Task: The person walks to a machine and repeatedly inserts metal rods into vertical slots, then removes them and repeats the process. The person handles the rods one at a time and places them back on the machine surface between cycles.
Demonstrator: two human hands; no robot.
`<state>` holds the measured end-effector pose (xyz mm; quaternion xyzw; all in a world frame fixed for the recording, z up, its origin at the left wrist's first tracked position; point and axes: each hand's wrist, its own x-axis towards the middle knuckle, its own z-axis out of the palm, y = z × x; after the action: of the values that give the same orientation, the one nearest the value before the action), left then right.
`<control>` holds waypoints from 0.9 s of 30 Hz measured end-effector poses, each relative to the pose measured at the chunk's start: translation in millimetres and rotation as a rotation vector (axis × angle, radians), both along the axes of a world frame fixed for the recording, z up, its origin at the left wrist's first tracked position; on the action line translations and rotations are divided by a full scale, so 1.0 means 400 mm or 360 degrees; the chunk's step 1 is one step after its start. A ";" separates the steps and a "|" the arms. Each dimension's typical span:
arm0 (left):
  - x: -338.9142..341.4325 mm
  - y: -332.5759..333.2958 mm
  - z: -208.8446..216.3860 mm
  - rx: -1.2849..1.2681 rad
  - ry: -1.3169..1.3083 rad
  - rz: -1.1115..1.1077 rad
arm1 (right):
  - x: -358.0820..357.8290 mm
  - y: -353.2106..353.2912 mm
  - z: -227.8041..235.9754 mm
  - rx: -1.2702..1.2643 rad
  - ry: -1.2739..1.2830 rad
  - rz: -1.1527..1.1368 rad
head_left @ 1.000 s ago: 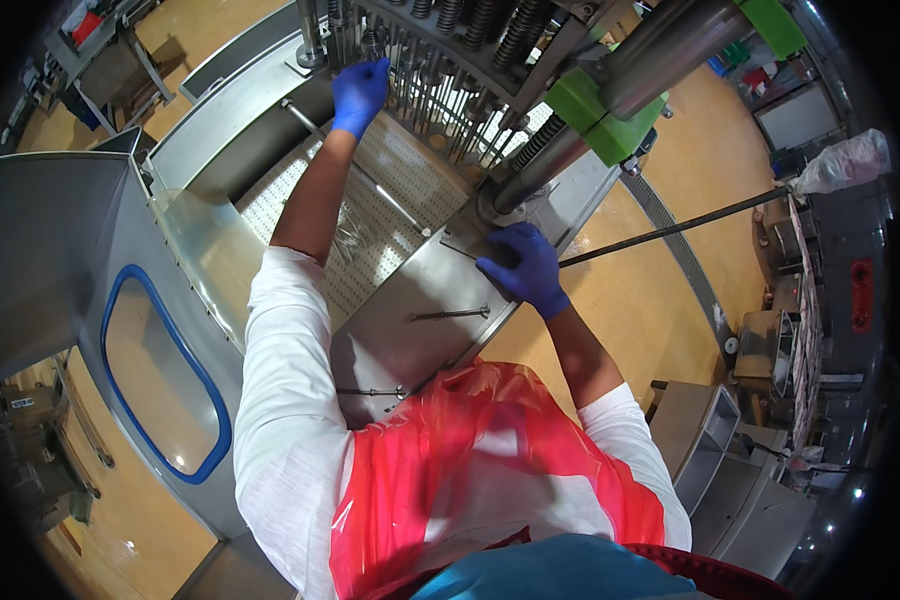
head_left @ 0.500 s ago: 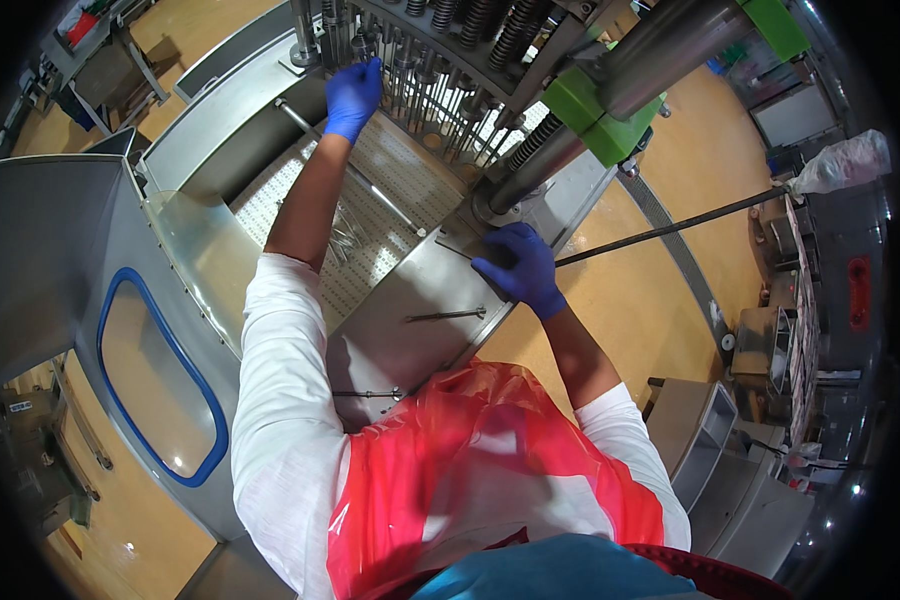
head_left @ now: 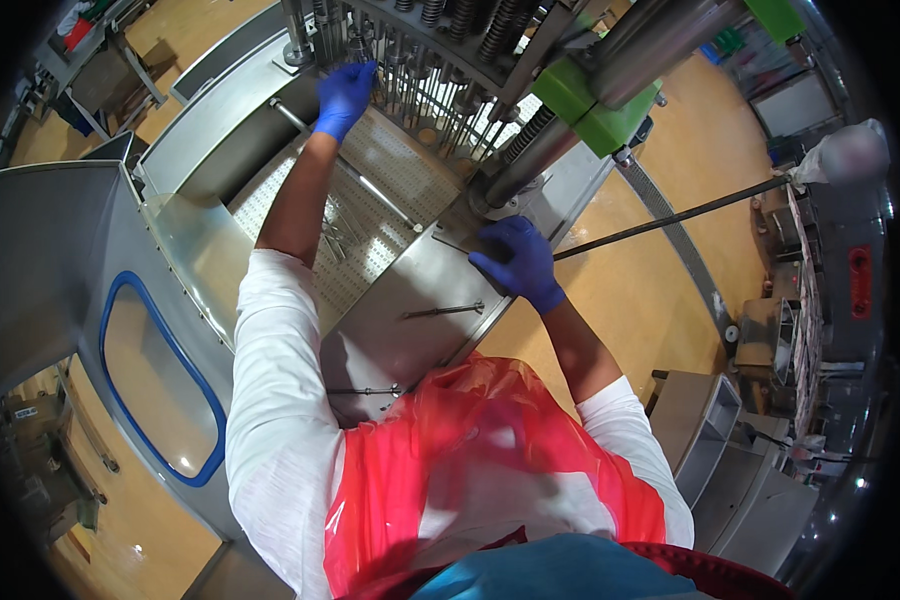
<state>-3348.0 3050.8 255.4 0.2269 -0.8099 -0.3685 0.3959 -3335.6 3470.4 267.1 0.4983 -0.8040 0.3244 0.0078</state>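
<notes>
My left hand (head_left: 344,98), in a blue glove, reaches to the left end of a bank of thin steel needles (head_left: 450,105) under spring-loaded rods. Its fingers are closed together; whatever they hold, if anything, is too small to make out. My right hand (head_left: 520,262), also gloved in blue, rests on the steel side ledge (head_left: 420,275) beside the base of a thick column (head_left: 530,160), its thumb apart from the fingers. Several loose thin needles (head_left: 338,232) lie on the perforated white bed (head_left: 395,175) below my left forearm. A steel bar (head_left: 355,170) crosses above this bed.
Green clamp blocks (head_left: 595,105) sit around the column. A dark rod (head_left: 670,222) with a plastic-wrapped end sticks out to the right. Metal latches (head_left: 445,310) lie along the near ledge. A grey cover with a blue-rimmed window (head_left: 160,375) stands at left.
The view has shifted slightly. My left hand has moved a little left and down beside the needles, its fingers still closed. My right hand stays on the ledge.
</notes>
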 end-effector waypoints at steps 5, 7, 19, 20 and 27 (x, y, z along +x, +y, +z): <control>-0.001 -0.005 -0.003 0.0061 -0.0113 0.0029 | 0.011 -0.003 0.013 -0.0030 -0.0005 -0.0046; 0.006 0.009 -0.005 0.0050 -0.0101 0.0063 | 0.009 -0.003 0.009 -0.0001 0.0000 -0.0032; 0.005 -0.012 0.069 -0.0082 0.0218 0.0116 | 0.007 0.002 0.006 -0.0010 0.0006 -0.0015; 0.002 -0.010 0.049 -0.0019 0.0169 0.0114 | 0.007 0.005 0.006 0.0015 0.0015 -0.0016; -0.032 -0.017 0.007 -0.0071 -0.0064 0.0165 | 0.022 0.006 0.004 -0.0077 0.0120 0.0048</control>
<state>-3360.9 3044.0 258.2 0.2670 -0.8129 -0.3248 0.4029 -3326.6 3472.9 268.7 0.5220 -0.7874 0.3249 0.0452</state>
